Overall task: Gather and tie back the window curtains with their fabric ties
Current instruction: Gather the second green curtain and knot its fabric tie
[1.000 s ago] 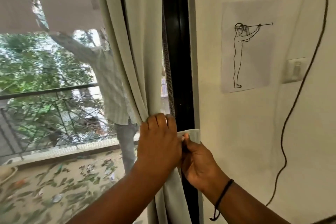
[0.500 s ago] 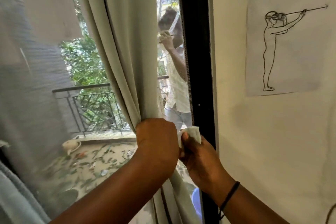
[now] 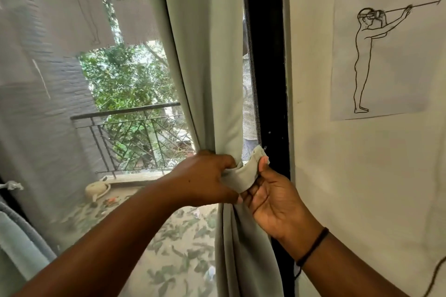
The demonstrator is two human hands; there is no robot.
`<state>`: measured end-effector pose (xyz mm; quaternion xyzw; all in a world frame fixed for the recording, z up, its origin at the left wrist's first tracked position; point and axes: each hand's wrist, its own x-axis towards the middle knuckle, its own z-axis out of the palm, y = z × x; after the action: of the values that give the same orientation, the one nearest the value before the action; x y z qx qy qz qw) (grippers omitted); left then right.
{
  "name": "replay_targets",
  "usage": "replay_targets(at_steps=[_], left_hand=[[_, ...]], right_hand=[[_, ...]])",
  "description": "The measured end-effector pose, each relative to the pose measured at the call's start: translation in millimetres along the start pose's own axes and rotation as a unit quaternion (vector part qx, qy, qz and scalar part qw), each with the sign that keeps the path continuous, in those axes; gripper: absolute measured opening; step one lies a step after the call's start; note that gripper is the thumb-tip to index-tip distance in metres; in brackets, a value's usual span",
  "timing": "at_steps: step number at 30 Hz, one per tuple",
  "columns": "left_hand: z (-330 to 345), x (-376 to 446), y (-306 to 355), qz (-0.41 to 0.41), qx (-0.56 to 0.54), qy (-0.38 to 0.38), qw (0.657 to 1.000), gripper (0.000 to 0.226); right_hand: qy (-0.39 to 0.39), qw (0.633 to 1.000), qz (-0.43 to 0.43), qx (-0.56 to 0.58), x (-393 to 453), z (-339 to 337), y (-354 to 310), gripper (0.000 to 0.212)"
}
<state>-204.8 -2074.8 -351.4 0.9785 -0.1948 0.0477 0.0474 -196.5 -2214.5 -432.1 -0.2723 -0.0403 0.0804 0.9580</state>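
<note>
Fabric tie point(image 3: 243, 175) now stretched between both hands

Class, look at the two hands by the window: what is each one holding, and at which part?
The right hand pinches the fabric tie near its free end; the left hand grips the tie's other end against the gathered curtain.
</note>
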Motion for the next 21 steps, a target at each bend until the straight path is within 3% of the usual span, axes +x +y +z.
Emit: replay_targets(at_steps=[6,11,21], left_hand=[[2.0,-1.7,-21.5,0.064,-0.014,-0.009,0.998,0.044],[-0.7,5.4,-49.9,0.166,-0.178,-0.066,0.968,0.018],[2.4,20.2,-82.8,0.204,-0.333,-0.115,0.913,0.028]], right_hand=[[0.030,0.999,-0.024,-0.010,-12.9,20.7,13.1,0.031],[0.062,0.998,-0.027,0.016,-14.4,24.1,25.4,0.033],[0.156,0.986,-0.028,0.047,-25.2,12.8,76.3,0.028]])
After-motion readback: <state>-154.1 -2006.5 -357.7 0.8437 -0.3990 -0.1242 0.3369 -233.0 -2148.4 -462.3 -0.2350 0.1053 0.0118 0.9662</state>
